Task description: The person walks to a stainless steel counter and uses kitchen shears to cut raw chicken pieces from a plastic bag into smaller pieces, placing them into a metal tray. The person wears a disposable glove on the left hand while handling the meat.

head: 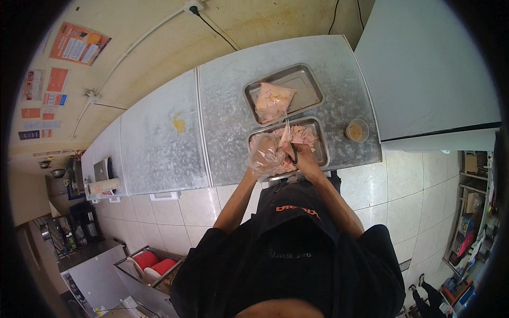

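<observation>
My left hand (266, 154), in a clear plastic glove, is over a metal tray (327, 153) of chopped pale pink meat (304, 135). It is closed around something that the glove and fingers mostly hide, at the base of a pale strip of meat (285, 133). My right hand (304, 157), bare, grips black-handled scissors (294, 153), whose blades point away from me beside the strip. Just beyond, a second metal tray (312, 93) holds a clear plastic bag of pale pink meat (273, 101); the bag's near end reaches the tray's near rim.
To the right on the metal worktop (234, 99) stands a round plastic tub (357, 130) with tan contents. A large pale cabinet (425, 75) rises at the worktop's right end. A yellow smear (179, 123) marks the worktop's left part. A person's legs (425, 296) show at the lower right.
</observation>
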`<action>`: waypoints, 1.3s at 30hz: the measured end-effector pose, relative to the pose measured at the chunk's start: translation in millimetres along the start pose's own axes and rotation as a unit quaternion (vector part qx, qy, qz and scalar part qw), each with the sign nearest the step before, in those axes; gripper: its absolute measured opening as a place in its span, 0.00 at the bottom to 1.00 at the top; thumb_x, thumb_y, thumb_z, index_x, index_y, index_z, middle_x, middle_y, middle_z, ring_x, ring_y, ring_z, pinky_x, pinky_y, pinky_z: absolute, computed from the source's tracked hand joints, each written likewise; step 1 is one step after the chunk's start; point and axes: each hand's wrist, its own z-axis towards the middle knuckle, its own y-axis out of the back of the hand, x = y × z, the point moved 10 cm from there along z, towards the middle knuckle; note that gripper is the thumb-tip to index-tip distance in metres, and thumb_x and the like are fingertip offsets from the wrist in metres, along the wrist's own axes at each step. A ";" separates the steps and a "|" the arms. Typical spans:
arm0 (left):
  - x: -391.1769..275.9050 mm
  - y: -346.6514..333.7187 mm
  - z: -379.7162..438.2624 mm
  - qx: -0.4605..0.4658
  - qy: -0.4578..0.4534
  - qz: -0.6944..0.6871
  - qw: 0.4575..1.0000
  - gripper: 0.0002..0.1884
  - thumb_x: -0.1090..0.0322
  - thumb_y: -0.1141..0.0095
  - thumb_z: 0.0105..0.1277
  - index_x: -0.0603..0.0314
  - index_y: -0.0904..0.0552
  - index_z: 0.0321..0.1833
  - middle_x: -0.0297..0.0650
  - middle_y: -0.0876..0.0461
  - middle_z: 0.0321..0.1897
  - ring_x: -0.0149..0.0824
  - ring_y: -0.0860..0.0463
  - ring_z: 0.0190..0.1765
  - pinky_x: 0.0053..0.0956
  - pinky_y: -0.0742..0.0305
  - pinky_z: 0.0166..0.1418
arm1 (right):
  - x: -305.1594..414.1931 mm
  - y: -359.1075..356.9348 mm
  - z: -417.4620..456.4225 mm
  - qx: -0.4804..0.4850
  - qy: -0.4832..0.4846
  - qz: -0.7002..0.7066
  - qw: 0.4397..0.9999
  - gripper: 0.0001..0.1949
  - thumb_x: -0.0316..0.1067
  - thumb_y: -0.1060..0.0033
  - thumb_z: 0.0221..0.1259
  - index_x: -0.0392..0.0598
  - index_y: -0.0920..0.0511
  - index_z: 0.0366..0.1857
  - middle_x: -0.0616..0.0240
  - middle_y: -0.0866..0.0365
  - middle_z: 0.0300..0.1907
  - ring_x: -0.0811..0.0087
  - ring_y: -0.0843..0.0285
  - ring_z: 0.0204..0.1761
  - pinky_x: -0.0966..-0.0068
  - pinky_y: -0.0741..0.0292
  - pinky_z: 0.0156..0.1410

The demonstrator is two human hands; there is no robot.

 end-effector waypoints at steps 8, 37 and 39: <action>-24.5 -60.7 -17.5 0.053 -0.216 0.339 0.914 0.25 0.58 0.43 0.68 0.62 0.26 0.64 0.55 0.17 0.45 0.57 0.18 0.50 0.47 0.28 0.61 | -3.5 95.6 16.3 -0.159 0.020 0.069 0.985 0.31 0.72 0.43 0.64 0.50 0.22 0.22 0.73 0.26 0.19 0.83 0.36 0.20 0.81 0.43 0.26; -59.7 64.4 -12.0 -0.034 -0.016 -0.102 0.994 0.21 0.74 0.52 0.76 0.56 0.30 0.71 0.44 0.24 0.63 0.35 0.20 0.51 0.29 0.25 0.57 | -29.2 -30.7 -18.1 0.279 0.053 -0.132 0.950 0.37 0.77 0.57 0.67 0.45 0.20 0.42 0.65 0.20 0.40 0.75 0.27 0.42 0.76 0.32 0.45; -77.5 64.1 -18.8 -0.019 -0.025 -0.039 0.999 0.21 0.73 0.52 0.77 0.59 0.31 0.72 0.45 0.20 0.56 0.34 0.20 0.47 0.27 0.25 0.54 | -4.2 -50.2 -43.5 0.359 0.052 -0.016 0.932 0.40 0.79 0.56 0.64 0.44 0.20 0.47 0.66 0.20 0.42 0.74 0.27 0.43 0.75 0.32 0.45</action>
